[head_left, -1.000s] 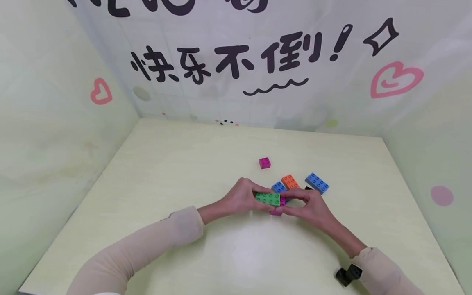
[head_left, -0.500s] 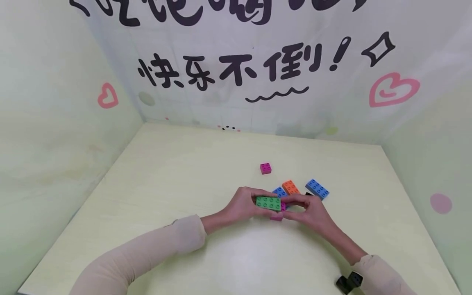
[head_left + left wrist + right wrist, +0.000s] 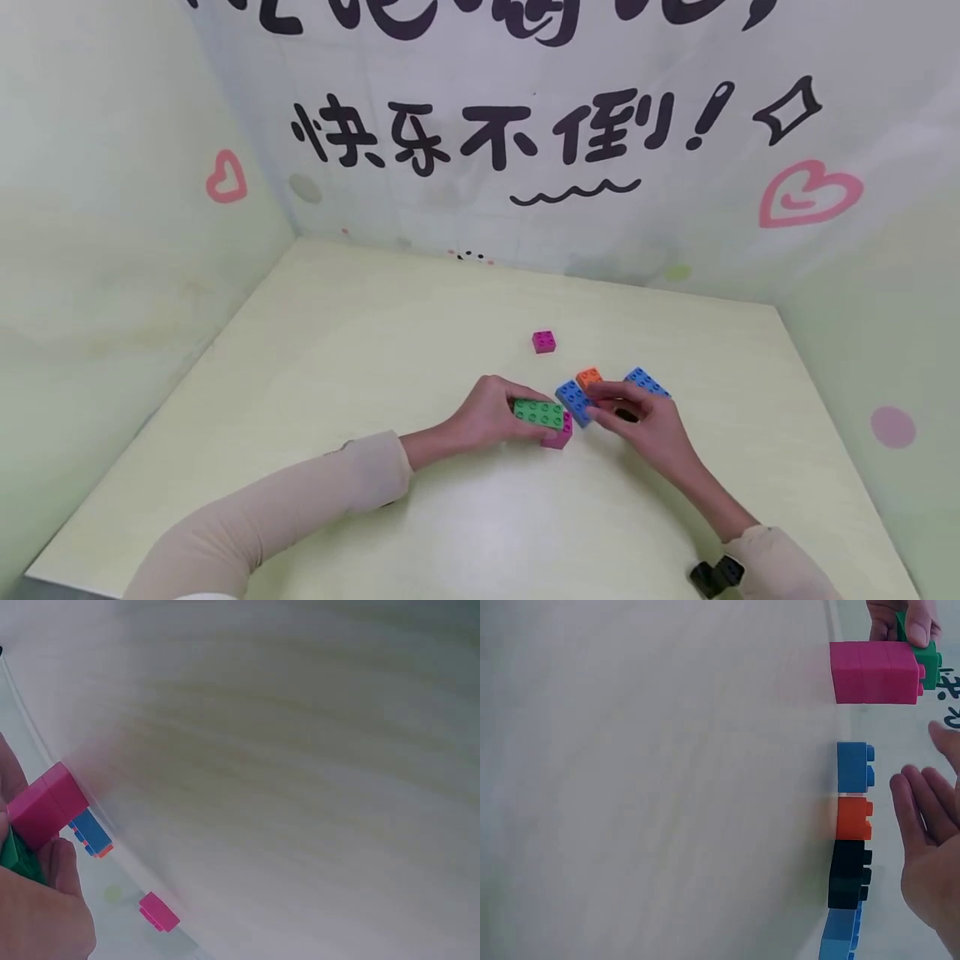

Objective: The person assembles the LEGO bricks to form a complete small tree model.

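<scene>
My left hand [image 3: 487, 414] grips a green brick [image 3: 538, 413] between thumb and fingers, set against the top of a pink brick stack [image 3: 557, 440]. In the right wrist view the pink stack [image 3: 874, 673] looks several bricks high, with the green brick [image 3: 924, 664] partly behind it under the left fingers. Right of the stack, my right hand [image 3: 652, 421] hovers above a blue brick [image 3: 574, 402], an orange brick [image 3: 588, 377] and a mostly hidden black brick [image 3: 626, 413]. Its fingers [image 3: 904, 814] are loosely bent and hold nothing, apart from the bricks in the right wrist view.
A second blue brick [image 3: 647, 381] lies behind the right hand. One small pink brick [image 3: 543, 342] sits alone farther back on the pale table [image 3: 375, 333]. Printed fabric walls [image 3: 450, 208] stand behind and at both sides. A small black device [image 3: 716, 575] is at the right cuff.
My right hand has left the green brick and pink stack and moved right, over the loose bricks. The left hand keeps its grip, and more of the nearer blue brick shows.
</scene>
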`<state>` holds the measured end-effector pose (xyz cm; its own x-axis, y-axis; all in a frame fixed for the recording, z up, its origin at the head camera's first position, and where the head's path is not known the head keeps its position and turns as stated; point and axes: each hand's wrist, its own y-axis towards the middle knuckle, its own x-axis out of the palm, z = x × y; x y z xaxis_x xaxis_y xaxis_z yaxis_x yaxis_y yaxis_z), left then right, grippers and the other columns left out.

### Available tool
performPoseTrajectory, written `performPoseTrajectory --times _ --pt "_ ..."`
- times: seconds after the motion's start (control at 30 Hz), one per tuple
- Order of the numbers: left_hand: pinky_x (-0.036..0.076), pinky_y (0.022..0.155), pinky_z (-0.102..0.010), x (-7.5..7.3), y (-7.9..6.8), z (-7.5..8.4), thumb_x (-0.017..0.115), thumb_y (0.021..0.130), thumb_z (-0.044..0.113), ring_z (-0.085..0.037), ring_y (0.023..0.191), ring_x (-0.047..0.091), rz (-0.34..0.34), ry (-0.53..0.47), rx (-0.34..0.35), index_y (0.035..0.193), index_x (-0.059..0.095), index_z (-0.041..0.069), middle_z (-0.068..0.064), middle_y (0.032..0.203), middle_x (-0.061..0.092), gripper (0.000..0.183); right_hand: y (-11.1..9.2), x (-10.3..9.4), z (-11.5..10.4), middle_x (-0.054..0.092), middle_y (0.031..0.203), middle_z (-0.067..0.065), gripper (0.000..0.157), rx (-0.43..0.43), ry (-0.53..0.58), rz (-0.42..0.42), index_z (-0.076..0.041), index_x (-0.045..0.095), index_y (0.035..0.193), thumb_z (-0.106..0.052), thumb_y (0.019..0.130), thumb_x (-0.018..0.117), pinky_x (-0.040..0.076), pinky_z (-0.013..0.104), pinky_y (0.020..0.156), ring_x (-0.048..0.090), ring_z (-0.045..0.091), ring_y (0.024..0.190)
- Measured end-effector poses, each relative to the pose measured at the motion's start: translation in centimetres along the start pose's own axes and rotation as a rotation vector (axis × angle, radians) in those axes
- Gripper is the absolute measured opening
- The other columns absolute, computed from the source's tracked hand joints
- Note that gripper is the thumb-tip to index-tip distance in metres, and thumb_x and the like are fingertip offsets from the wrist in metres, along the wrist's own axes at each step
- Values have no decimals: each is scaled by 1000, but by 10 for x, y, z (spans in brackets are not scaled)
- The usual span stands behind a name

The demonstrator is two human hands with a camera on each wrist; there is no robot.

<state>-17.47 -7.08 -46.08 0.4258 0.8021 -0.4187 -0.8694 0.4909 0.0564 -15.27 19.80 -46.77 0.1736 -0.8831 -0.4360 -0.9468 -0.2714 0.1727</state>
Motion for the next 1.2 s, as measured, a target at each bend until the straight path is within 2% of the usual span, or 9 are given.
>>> performPoseTrajectory --times 0.1,0.27,0.4,0.53,0.63,0.77,0.9,1.03,1.2 --pt "54 70 -25 -3 1 1 90 68 38 -5 83 65 -4 9 4 101 79 27 19 90 72 36 3 -3 4 68 114 5 37 -12 -76 75 -13 68 121 -25 87 76 54 26 82 65 22 98" --pt "54 69 -25 -6 1 2 90 67 36 -6 82 64 -15 -2 0 101 79 25 17 90 72 37 3 0 8 68 115 3 40 -14 -155 101 -13 68 122 -22 85 78 55 31 82 65 21 98" --pt "54 67 -25 -7 -1 2 91 68 35 -6 80 64 -12 -9 -7 100 80 24 17 89 72 36 2 7 4 67 117 8 41 -36 -126 95 -7 67 123 -14 84 79 53 37 86 65 26 102" --pt "53 63 -25 -8 -3 0 91 67 35 -6 77 65 -6 5 -2 99 80 24 18 84 72 36 -2 13 -12 66 119 16 40 -74 -75 86 1 65 123 -4 84 77 51 43 89 63 34 104" --pt "53 63 -25 -9 -3 -1 91 67 36 -6 76 65 -6 8 5 99 80 24 19 82 71 36 -4 17 -18 65 119 17 41 -81 -73 75 2 65 121 -2 83 77 51 45 88 62 36 104" --pt "52 64 -25 -9 -4 -3 91 67 37 -5 78 65 -4 -2 11 99 80 24 19 83 71 36 -3 21 -6 66 118 8 44 -76 -168 67 -5 66 122 -10 81 81 53 41 87 63 25 103" --pt "52 64 -25 -9 -4 -4 91 66 37 -6 78 64 1 -4 10 99 80 24 19 83 71 37 2 23 7 66 117 0 49 -106 -315 66 -11 66 124 -20 80 84 54 37 84 62 15 97" --pt "52 64 -26 -9 -4 -4 91 66 37 -6 76 64 6 -15 -2 98 80 24 19 81 71 36 5 24 7 65 119 2 55 -127 -413 74 -10 63 128 -13 78 85 55 40 83 61 17 99" --pt "52 63 -26 -9 -4 -5 92 65 37 -7 75 65 3 -26 -8 98 80 25 19 79 71 37 7 21 6 65 115 4 53 -154 -426 68 -9 64 127 -3 77 83 55 42 81 62 20 98"
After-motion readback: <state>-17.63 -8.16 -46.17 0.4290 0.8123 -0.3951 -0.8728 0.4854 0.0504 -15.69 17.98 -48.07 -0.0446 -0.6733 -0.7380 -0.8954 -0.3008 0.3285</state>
